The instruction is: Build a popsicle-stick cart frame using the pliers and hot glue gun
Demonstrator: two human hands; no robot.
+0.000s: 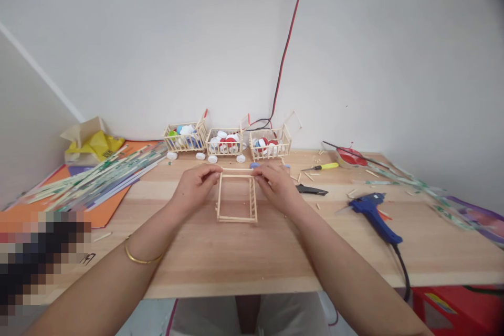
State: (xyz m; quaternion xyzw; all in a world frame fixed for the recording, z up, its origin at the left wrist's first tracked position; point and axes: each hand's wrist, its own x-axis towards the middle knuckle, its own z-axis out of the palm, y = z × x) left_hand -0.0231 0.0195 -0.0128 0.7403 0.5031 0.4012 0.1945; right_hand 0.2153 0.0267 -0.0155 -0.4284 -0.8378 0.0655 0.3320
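The pale wooden table (244,268) bore a stick frame (236,218) at its middle and three cap-filled stick carts (227,143) along the back. A sheaf of long sticks (98,178) lay over an orange sheet (106,210) at left. A blue glue gun (372,212), black cutter (311,189) and red tape roll (350,157) lay at right.

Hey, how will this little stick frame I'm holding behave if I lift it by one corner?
Probably very light: the stick frame is just thin wooden sticks around open space. Likely fragile and prone to twisting, since only its right side shows cross rungs. It shouldn't roll; its flat base rests on the table.
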